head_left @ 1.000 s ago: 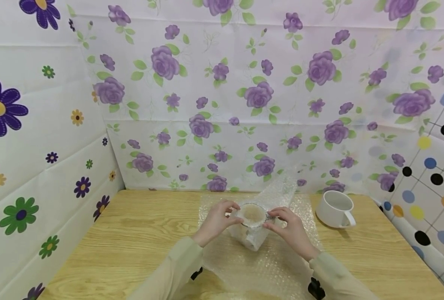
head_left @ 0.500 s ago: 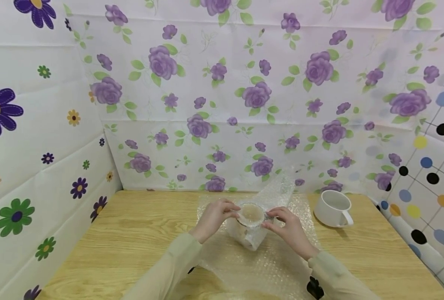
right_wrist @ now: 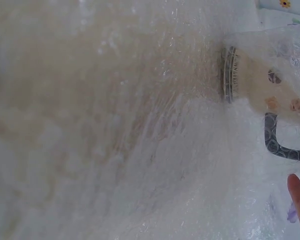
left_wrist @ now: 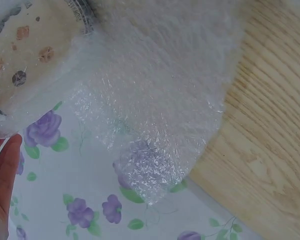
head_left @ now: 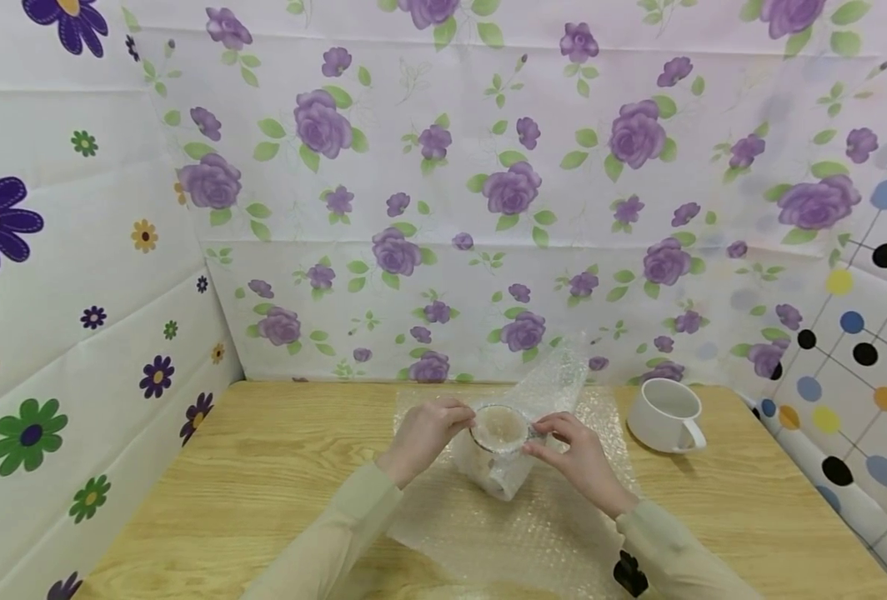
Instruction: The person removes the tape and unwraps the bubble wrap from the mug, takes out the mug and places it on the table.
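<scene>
A cream patterned mug [head_left: 500, 430] with a dark rim stands upright at the table's middle, bubble wrap [head_left: 526, 533] around its sides. Its dark handle [right_wrist: 271, 142] shows through the film in the right wrist view. My left hand [head_left: 427, 435] holds the mug's left rim, fingers and thumb close together. On the opposite side, my right hand [head_left: 580, 457] pinches the wrapped mug by its handle side. In the left wrist view, fingertips [left_wrist: 10, 155] meet the wrap below the mug. A wrap corner sticks up behind the mug.
A plain white mug [head_left: 664, 417] stands at the back right of the wooden table [head_left: 278, 467]. A flowered cloth [head_left: 443, 183] hangs behind the table, with more patterned cloth on both sides. The bubble wrap sheet spreads toward the front edge.
My left hand's thumb has moved from the mug's near rim in beside the fingers at its left rim. My right hand keeps its hold. The mug stays put.
</scene>
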